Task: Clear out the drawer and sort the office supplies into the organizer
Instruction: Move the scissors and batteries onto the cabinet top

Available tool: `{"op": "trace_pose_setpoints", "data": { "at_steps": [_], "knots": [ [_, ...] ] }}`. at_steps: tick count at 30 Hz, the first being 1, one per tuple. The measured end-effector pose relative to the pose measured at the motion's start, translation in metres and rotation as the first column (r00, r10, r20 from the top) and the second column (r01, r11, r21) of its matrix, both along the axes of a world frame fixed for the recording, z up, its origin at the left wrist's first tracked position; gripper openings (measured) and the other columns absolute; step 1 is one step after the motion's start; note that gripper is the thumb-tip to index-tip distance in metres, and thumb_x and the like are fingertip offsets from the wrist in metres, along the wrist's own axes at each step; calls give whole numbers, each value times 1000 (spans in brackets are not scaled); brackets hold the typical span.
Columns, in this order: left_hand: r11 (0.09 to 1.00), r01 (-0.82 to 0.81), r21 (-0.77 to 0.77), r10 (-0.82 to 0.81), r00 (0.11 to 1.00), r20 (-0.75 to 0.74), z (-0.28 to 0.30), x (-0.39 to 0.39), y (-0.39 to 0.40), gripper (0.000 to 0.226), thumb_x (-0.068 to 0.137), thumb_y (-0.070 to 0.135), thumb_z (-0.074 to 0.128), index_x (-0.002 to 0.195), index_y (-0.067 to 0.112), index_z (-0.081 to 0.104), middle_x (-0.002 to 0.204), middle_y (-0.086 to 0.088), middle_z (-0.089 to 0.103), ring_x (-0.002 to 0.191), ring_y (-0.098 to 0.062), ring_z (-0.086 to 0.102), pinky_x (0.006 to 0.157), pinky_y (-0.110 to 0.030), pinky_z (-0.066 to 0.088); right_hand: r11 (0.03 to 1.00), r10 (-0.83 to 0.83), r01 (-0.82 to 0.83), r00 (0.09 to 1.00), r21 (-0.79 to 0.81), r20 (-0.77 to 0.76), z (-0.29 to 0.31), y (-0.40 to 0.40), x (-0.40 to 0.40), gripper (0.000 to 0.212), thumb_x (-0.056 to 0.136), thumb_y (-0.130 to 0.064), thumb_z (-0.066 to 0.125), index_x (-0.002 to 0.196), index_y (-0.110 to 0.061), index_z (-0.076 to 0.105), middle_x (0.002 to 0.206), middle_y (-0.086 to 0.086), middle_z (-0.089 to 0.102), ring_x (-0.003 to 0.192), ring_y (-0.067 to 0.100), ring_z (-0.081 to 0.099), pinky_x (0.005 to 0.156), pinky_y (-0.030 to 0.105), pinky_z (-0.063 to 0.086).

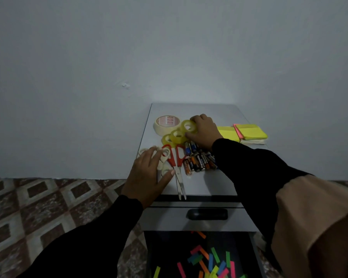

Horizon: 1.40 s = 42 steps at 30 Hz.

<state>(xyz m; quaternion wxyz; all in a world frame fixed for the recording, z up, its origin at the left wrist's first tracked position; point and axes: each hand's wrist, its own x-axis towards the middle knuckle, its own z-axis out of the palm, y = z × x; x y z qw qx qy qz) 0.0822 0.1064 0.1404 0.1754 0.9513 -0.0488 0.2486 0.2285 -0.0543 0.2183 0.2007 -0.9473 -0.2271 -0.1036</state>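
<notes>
A grey cabinet top (205,183) carries the supplies. My right hand (204,130) grips a small clear-yellow tape roll (187,126); two more such rolls (174,136) lie beside it. A wide masking tape roll (166,123) stands behind them. My left hand (149,175) lies flat, fingers spread, over white scissors (165,155) at the left edge. Red-handled scissors (177,163) lie next to them, blades toward me. A pile of batteries (199,160) sits in the middle. Yellow sticky note pads (247,132) lie at the right. Below, the open drawer (255,249) holds several coloured paper strips (211,261).
A shut upper drawer with a black handle (207,214) sits above the open one. A plain wall rises behind the cabinet. Patterned floor tiles (38,205) spread to the left. No organizer is in view.
</notes>
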Motion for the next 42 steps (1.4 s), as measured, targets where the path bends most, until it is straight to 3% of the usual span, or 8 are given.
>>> {"op": "trace_pose_setpoints", "data": {
  "at_steps": [8, 15, 23, 27, 32, 36, 40, 42],
  "knots": [
    [999, -25, 24, 25, 1000, -1, 2, -1, -2, 88, 84, 74, 14, 142, 12, 37, 144, -11, 41, 135, -25, 35, 113, -39, 29, 997, -63, 64, 998, -36, 25, -13, 4, 8, 57, 87, -42, 57, 134, -11, 44, 133, 13, 44, 124, 30, 39, 99, 40, 35],
    [999, -30, 37, 30, 999, -10, 1, -1, -1, 78, 86, 65, 28, 140, 10, 40, 142, -12, 44, 133, -27, 38, 110, -42, 32, 999, -39, 39, 999, 18, 3, -12, -1, -1, 66, 85, -43, 61, 137, -12, 37, 137, 11, 42, 127, 30, 36, 102, 43, 35],
    [984, 6, -176, 13, 995, 104, 21, -24, -15, 66, 88, 54, 41, 128, 3, 52, 130, -14, 55, 122, -29, 51, 99, -49, 42, 962, 192, -213, 973, 170, 130, 0, -31, -78, 57, 83, -32, 65, 130, -4, 46, 129, 15, 49, 120, 30, 43, 96, 33, 31],
    [994, 64, -90, -43, 975, 216, 16, -79, -45, 61, 93, 56, 34, 130, 9, 46, 132, -13, 52, 124, -28, 46, 101, -44, 38, 930, 304, -322, 945, 177, 122, -4, -62, -144, 60, 81, -38, 57, 131, -8, 45, 129, 10, 50, 120, 25, 43, 96, 26, 28],
    [989, 117, -86, -104, 984, 144, -25, -145, -74, 61, 94, 55, 35, 139, 14, 33, 147, -7, 34, 137, -22, 28, 111, -36, 23, 923, 347, -353, 936, 151, 65, -35, -101, -211, 56, 86, -36, 58, 135, -14, 41, 133, 6, 46, 124, 21, 40, 102, 33, 33],
    [988, 87, -127, -91, 996, -23, -63, -181, -91, 66, 92, 63, 28, 141, 19, 29, 148, -4, 31, 139, -18, 23, 114, -30, 14, 931, 348, -345, 937, 117, -13, -75, -128, -245, 59, 83, -39, 57, 134, -13, 41, 134, 7, 45, 125, 22, 40, 104, 33, 33],
    [988, 36, -151, -56, 990, -132, -102, -202, -106, 74, 91, 67, 23, 142, 14, 35, 149, -5, 32, 139, -16, 18, 112, -37, 16, 954, 296, -290, 950, 74, -102, -125, -150, -262, 64, 80, -40, 60, 135, -11, 42, 139, 9, 41, 127, 25, 40, 106, 40, 35],
    [982, 2, -188, -41, 978, -206, -124, -209, -111, 82, 85, 75, 17, 145, 20, 27, 153, 5, 18, 143, -11, 8, 117, -35, 13, 969, 245, -239, 953, 56, -175, -149, -159, -265, 70, 80, -39, 64, 139, -12, 38, 146, 9, 33, 132, 26, 37, 108, 42, 33]
  ]
}}
